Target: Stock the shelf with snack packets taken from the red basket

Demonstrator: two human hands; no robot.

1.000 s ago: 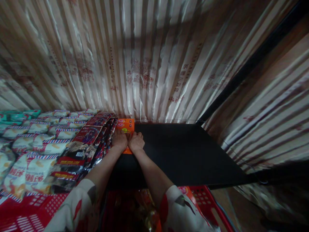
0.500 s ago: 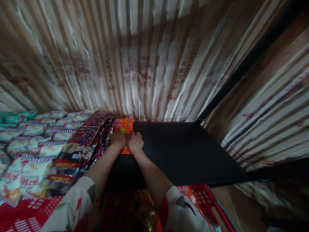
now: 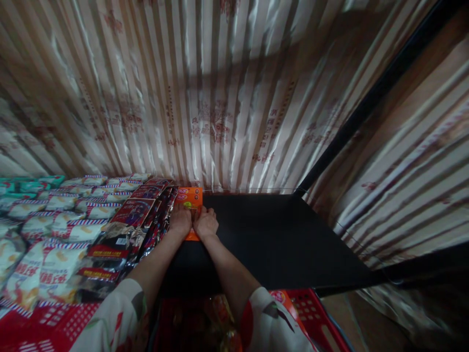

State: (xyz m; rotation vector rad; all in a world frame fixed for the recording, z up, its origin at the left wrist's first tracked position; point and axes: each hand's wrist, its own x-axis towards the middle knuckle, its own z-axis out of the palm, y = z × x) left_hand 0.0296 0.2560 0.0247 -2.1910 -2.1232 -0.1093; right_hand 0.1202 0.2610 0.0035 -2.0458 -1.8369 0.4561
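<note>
Packet (image 3: pixel 190 197) beneath left grip (image 3: pixel 181 221), right grip (image 3: pixel 206 224)

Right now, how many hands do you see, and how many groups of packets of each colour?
Hands: 2, left hand and right hand
Group of orange packets: 1
Group of dark red packets: 1
Group of white packets: 1
Group of teal packets: 1
Total: 6

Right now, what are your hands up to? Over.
Left hand and right hand both pressed on flat orange snack packet. Packet lies on black shelf, beside dark red packets. Nothing blocks the hands.
</note>
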